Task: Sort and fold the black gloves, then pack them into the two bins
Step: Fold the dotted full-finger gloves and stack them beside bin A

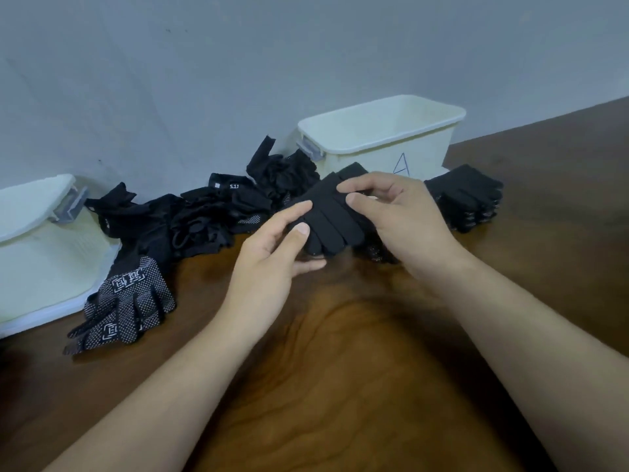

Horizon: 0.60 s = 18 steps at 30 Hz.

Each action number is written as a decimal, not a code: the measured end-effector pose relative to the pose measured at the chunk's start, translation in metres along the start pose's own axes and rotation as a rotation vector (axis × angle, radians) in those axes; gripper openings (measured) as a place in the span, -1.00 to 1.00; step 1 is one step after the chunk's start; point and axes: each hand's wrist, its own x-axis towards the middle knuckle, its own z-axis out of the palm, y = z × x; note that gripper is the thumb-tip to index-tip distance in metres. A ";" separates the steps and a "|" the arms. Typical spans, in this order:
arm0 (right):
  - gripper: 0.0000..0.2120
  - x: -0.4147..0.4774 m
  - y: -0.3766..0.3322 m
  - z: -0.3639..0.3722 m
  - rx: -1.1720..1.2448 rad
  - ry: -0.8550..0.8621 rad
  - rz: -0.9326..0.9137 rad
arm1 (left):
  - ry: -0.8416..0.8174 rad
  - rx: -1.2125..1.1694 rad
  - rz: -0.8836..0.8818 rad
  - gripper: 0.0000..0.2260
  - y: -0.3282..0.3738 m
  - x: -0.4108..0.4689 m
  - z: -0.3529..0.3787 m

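Head view. One brown wooden table (340, 386) carries two pale bins. The bin marked "A" (425, 144) stands upright at the back. The left bin (41, 253) is cut off by the frame edge, and its contents cannot be made out. One loose heap of black gloves (204, 219) lies between the bins, its number uncountable. One dotted glove stack (126, 301) lies just beside the left bin, and one plain stack (469, 195) beside bin "A". One held glove (326, 219) hangs above the table centre. The left hand (269, 264) pinches its finger ends and the right hand (405, 216) pinches its upper part, partly hiding it.
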 end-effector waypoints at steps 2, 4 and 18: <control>-0.80 0.009 -0.001 -0.020 0.041 0.063 0.025 | -0.025 -0.052 -0.025 -0.72 0.004 0.018 0.024; -0.78 0.021 0.000 -0.041 0.073 0.124 0.073 | -0.019 -0.078 -0.041 -0.75 0.009 0.039 0.046; -0.82 0.047 0.025 -0.077 0.099 0.123 0.371 | 0.103 0.168 0.038 -0.69 -0.020 0.077 0.067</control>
